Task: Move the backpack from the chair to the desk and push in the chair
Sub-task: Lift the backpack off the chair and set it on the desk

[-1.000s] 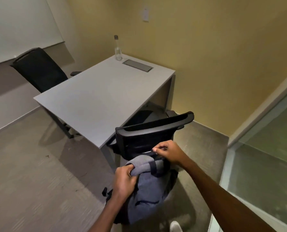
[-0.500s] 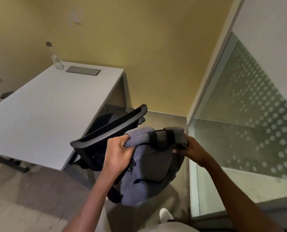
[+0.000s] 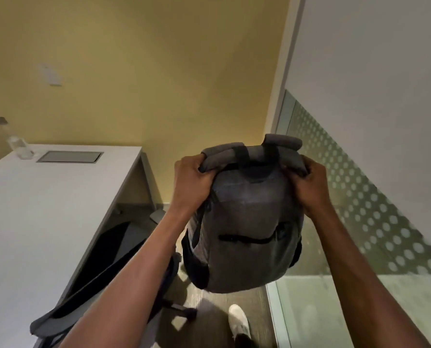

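A grey backpack with black straps hangs in the air in front of me, right of the desk and clear of the chair. My left hand grips its top left corner and my right hand grips its top right corner. The white desk fills the left side of the view. The black office chair stands beside the desk's right edge, below my left forearm, with its backrest towards me and its seat hidden.
A clear water bottle and a grey cable hatch are at the desk's far end. A yellow wall is behind. A frosted, dotted glass partition runs close on the right. My white shoe is on the floor below the backpack.
Both hands have lifted the backpack up off the chair to chest height. The view has swung right and upward, so the desk now lies at the left.
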{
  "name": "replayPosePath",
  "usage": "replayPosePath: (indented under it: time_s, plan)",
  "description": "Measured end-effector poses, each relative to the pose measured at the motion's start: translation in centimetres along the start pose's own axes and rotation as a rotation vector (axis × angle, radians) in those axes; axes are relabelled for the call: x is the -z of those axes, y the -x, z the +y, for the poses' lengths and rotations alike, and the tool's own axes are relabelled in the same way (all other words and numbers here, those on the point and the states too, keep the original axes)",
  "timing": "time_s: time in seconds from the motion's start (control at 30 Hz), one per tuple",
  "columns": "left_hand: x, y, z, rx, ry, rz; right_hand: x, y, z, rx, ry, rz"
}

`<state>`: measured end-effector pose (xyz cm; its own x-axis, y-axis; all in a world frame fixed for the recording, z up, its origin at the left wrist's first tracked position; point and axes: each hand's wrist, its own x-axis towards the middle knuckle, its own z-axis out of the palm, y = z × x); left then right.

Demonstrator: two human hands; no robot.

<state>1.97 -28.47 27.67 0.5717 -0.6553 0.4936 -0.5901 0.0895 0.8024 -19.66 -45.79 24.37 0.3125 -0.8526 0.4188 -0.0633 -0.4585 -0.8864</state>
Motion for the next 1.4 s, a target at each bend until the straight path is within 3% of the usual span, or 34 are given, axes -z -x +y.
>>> replayPosePath:
  time_s: [0.2, 0.6, 0.8, 1.0, 1.27, 1.4]
  plan:
    - [-4.6, -10.9, -3.5, -0.032, 0.040, 0.055, -2.2, -12.2, 1.9, 0.072, 0.026, -0.001]
    - [-6.5, -29.7, -13.1, -0.018, -0.186, 0.185, -14.8, -32.5, 8.7, 0.081, -0.046, -0.124]
    - [-3.9, -36.9, -19.5, -0.025, -0.304, 0.233, -24.8, -39.6, 11.7, 0.078, -0.101, -0.210]
    - [0.9, -42.6, -28.7, 0.090, -0.510, 0.323, -37.2, -45.0, 14.2, 0.060, -0.160, -0.337]
    - [7.6, -47.2, -37.8, 0.321, -0.464, 0.483, -52.8, -48.2, 15.5, 0.006, -0.216, -0.518]
    - [12.0, -50.7, -40.7, 0.348, -0.510, 0.540, -59.9, -49.2, 14.7, -0.018, -0.262, -0.540]
